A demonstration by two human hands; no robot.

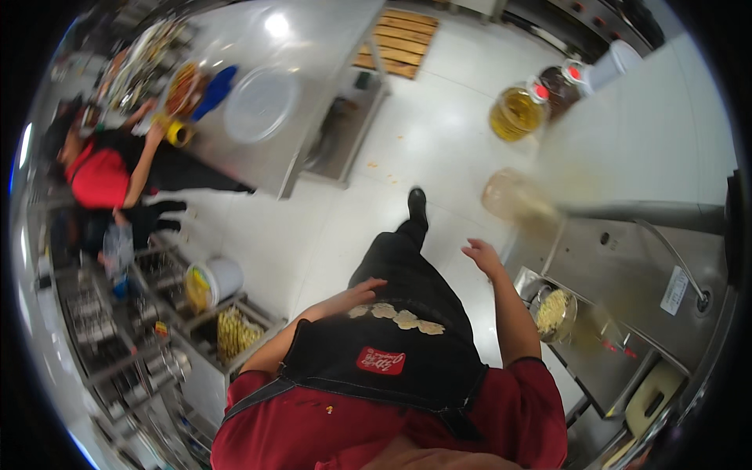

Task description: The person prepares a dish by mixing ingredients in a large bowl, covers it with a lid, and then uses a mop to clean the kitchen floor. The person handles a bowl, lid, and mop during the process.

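My left hand (365, 289) hangs in front of my black apron (429, 370), holding nothing, its fingers loosely extended. Below its fingertips the apron bears a row of pale patches. Out to the side, my right hand (483, 256) is also bare, with thumb and fingers apart above the floor. The closest thing to that side is a steel sink counter (611, 258), where a clear bowl of pale shredded food (553, 314) stands. One black shoe (417, 202) shows ahead of me on the pale tiled floor (317, 235).
At left, a co-worker (103, 176) handles a yellow container (178, 133) at a steel table (258, 164) bearing a clear round lid (262, 104). Oil jugs (517, 114) stand ahead right, a wooden pallet (399, 41) farther off. A white bucket (220, 282) sits on the left-hand steel unit (205, 376).
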